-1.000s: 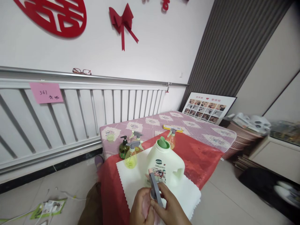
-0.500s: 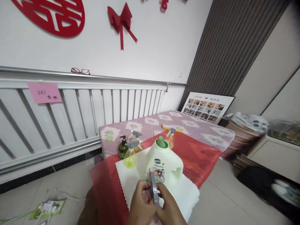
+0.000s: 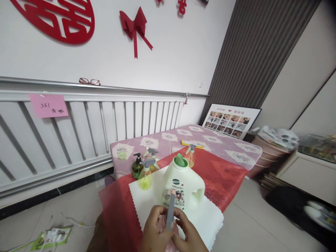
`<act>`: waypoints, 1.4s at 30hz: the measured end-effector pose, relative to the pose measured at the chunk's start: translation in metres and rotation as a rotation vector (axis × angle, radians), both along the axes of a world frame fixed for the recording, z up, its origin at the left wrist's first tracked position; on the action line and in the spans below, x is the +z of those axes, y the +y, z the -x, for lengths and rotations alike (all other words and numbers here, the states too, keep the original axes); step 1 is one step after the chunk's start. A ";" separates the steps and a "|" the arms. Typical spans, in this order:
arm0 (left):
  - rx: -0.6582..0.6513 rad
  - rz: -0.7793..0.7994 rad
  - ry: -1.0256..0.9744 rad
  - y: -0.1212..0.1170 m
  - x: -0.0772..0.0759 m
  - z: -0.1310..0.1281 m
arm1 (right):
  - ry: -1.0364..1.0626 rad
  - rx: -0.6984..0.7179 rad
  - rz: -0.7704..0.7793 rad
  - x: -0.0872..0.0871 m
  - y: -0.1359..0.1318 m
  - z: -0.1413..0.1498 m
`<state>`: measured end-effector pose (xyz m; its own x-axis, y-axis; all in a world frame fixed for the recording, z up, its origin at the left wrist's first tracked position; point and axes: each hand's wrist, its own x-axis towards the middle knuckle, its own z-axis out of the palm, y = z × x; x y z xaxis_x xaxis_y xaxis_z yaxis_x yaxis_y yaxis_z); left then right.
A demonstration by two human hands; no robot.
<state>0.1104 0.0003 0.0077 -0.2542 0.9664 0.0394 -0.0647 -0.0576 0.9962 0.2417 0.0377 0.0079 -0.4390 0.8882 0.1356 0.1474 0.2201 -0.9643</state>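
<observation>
At the bottom centre, my left hand (image 3: 155, 229) and my right hand (image 3: 188, 231) are both closed around a pinkish spray bottle. Its grey trigger sprayer (image 3: 170, 211) rises between my fingers, seen from above; most of the bottle is hidden by my hands. Just beyond stands a large pale green jug (image 3: 190, 180), with a green scoop-like piece (image 3: 180, 160) in its open mouth. Left of the jug are a spray bottle with yellow-green contents (image 3: 145, 180), a dark pump bottle (image 3: 137, 168) and another spray bottle (image 3: 152, 153). One more spray bottle (image 3: 191, 158) stands behind the jug.
A white scalloped mat (image 3: 143, 201) lies over a red cloth (image 3: 223, 168) on the purple patterned table cover (image 3: 173, 141). Farther back are a yellow-edged flat pack (image 3: 192, 144) and a photo board (image 3: 231, 119). A radiator (image 3: 120, 119) lines the wall; packets and cables lie on the floor at left.
The sprayer head has turned in my hands, so its top now faces me more squarely. My right fingers have shifted slightly around it. The jug and other bottles stay put.
</observation>
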 end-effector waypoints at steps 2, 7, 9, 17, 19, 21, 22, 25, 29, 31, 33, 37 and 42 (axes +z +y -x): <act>-0.051 -0.030 -0.013 -0.001 0.001 0.001 | 0.035 0.063 0.059 0.006 0.001 -0.007; -0.065 -0.025 0.011 -0.003 -0.006 -0.001 | 0.039 0.000 0.100 0.011 -0.002 -0.007; -0.045 -0.025 0.028 -0.004 -0.010 -0.001 | 0.040 -0.027 0.098 0.008 -0.006 -0.004; 0.059 -0.002 0.077 -0.006 -0.030 -0.006 | -0.009 0.049 0.007 -0.001 -0.002 -0.004; 0.091 -0.026 0.079 -0.006 -0.036 -0.009 | -0.020 0.050 -0.047 -0.006 0.001 -0.004; 0.125 -0.025 0.095 -0.007 -0.041 -0.012 | -0.029 0.023 -0.077 -0.011 0.003 -0.002; 0.143 -0.014 0.107 -0.007 -0.044 -0.013 | -0.029 -0.004 -0.082 -0.014 0.002 0.000; 0.171 0.016 0.141 -0.007 -0.048 -0.016 | 0.024 -0.111 -0.058 -0.021 -0.001 0.008; 0.175 0.017 0.190 -0.007 -0.051 -0.017 | 0.210 -0.262 0.058 -0.025 -0.009 0.025; 0.185 0.013 0.191 -0.007 -0.051 -0.018 | 0.281 -0.279 0.100 -0.025 -0.012 0.032; 0.182 -0.001 0.178 -0.006 -0.051 -0.017 | 0.321 -0.239 0.101 -0.024 -0.015 0.033; 0.169 -0.023 0.180 -0.006 -0.049 -0.015 | 0.241 -0.134 0.079 -0.021 -0.016 0.021; 0.196 0.009 0.159 -0.008 -0.047 -0.016 | 0.125 -0.055 0.039 -0.018 -0.014 0.015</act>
<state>0.1268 -0.0082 -0.0395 -0.4284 0.8995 0.0853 0.1047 -0.0444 0.9935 0.2266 0.0241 -0.0105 -0.3715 0.9161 0.1507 0.0366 0.1766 -0.9836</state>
